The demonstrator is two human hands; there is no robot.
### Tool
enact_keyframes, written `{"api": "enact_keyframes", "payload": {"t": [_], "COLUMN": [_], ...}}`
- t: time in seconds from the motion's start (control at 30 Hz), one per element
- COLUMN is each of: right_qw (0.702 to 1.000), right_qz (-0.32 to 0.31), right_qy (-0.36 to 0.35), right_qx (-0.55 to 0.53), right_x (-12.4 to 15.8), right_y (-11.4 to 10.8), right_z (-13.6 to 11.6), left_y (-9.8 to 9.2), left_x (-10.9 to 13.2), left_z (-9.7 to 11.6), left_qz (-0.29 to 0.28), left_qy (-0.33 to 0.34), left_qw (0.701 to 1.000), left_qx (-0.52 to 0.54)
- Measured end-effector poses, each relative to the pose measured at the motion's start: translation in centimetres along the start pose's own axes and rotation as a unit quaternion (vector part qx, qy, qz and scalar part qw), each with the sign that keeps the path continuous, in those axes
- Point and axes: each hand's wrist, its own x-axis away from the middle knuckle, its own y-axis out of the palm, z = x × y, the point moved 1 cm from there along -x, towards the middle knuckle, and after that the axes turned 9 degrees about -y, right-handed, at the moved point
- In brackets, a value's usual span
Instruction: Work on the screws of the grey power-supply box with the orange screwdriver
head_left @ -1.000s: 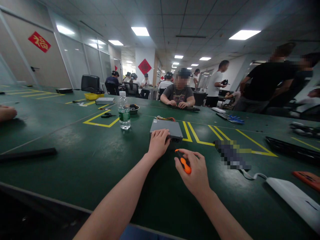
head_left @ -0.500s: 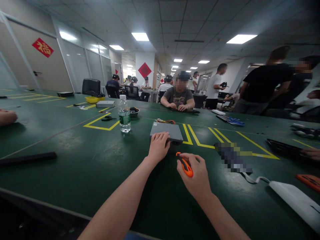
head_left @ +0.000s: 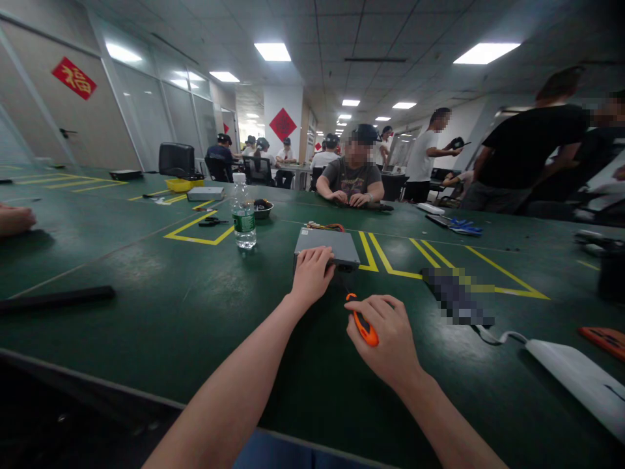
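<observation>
A grey metal computer power supply [head_left: 336, 242] lies flat on the green table, with coloured wires behind its far side. My left hand [head_left: 314, 270] grips its near left part, fingers over the top and thumb against the front face. In my right hand [head_left: 385, 332] is an orange and black screwdriver [head_left: 365, 329], held by its handle between thumb and fingers. Its thin shaft points up toward the front face of the power supply; I cannot make out whether the tip touches it.
A water bottle [head_left: 243, 218] and a metal bowl [head_left: 262, 208] stand left of the power supply. To the right lie a pixelated dark object [head_left: 454, 296], a white device [head_left: 571, 374] with a cable and an orange phone-like item [head_left: 603, 340]. A person [head_left: 354, 172] sits opposite.
The view has tipped down slightly, so the scene sits higher. My right hand has rolled a little around the screwdriver handle. My left hand keeps its place on the power supply.
</observation>
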Motion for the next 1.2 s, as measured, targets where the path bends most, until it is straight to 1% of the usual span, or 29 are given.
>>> {"api": "enact_keyframes", "payload": {"t": [0.1, 0.17, 0.4, 0.77, 0.9, 1.0, 1.07, 1.1, 1.17, 1.2], "right_qw": [0.999, 0.998, 0.998, 0.998, 0.998, 0.998, 0.998, 0.998, 0.998, 0.998], "right_qz": [0.039, 0.05, 0.037, 0.042, 0.035, 0.033, 0.033, 0.033, 0.034, 0.034], "right_qy": [0.021, 0.034, 0.044, 0.044, 0.044, 0.046, 0.05, 0.052, 0.054, 0.055], "right_qx": [0.008, 0.017, 0.022, 0.018, 0.017, 0.017, 0.017, 0.016, 0.013, 0.011], "right_x": [0.4, 0.5, 0.5, 0.6, 0.5, 0.5, 0.5, 0.5, 0.5, 0.5], "right_y": [-0.6, -0.9, -0.7, -0.4, -0.6, -0.6, -0.6, -0.6, -0.6, -0.6], "right_z": [0.6, 1.0, 1.3, 1.7, 1.5, 1.5, 1.5, 1.5, 1.5, 1.5], "left_y": [0.0, 0.0, -0.1, -0.2, -0.2, -0.3, -0.4, -0.4, -0.2, -0.1], "left_x": [0.0, 0.0, 0.0, 0.0, 0.2, 0.5, 0.5, 0.4, 0.2, 0.1], "left_z": [0.0, 0.0, 0.0, 0.1, 0.1, 0.0, -0.2, -0.4, -1.0, -1.4], "left_qz": [0.002, 0.001, 0.0, -0.012, -0.002, 0.021, 0.057, 0.079, 0.117, 0.126], "left_qy": [0.003, 0.005, 0.004, -0.001, 0.016, 0.02, -0.01, -0.036, -0.104, -0.147], "left_qw": [1.0, 1.0, 1.0, 1.0, 1.0, 0.999, 0.997, 0.995, 0.985, 0.976], "left_qx": [0.004, 0.007, 0.006, -0.003, 0.013, 0.034, 0.042, 0.047, 0.072, 0.098]}}
